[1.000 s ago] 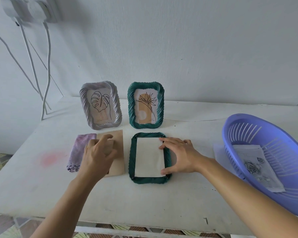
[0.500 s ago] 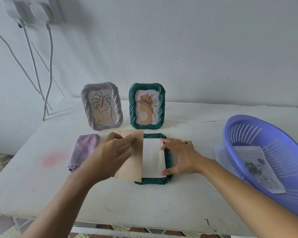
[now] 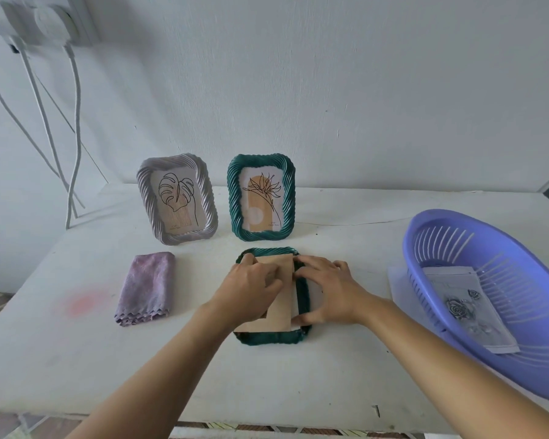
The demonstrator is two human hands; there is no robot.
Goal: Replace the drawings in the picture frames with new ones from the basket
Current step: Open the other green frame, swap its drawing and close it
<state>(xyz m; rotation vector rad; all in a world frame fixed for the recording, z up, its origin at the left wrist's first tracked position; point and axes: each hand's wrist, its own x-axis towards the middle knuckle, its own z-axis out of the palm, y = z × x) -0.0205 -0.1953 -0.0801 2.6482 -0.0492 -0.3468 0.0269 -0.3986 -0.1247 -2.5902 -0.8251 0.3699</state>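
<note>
My left hand (image 3: 251, 289) and right hand (image 3: 327, 291) lie with fingers relaxed, gripping nothing, and press the brown backing board (image 3: 281, 313) into the face-down green frame (image 3: 270, 339) at the middle of the bench (image 3: 76, 343). The purple basket (image 3: 520, 369), holding a rose drawing (image 3: 466, 308), sits at its 3 o'clock. A grey frame (image 3: 146, 191) and a second green frame (image 3: 233, 191) stand at its 12 o'clock.

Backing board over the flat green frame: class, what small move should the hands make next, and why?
Probably slide the backing board slightly right and press it into the flat green frame. The left hand rests on it, the right hand touches its right edge, and a dark strip of frame shows there, so it seems unseated.
</note>
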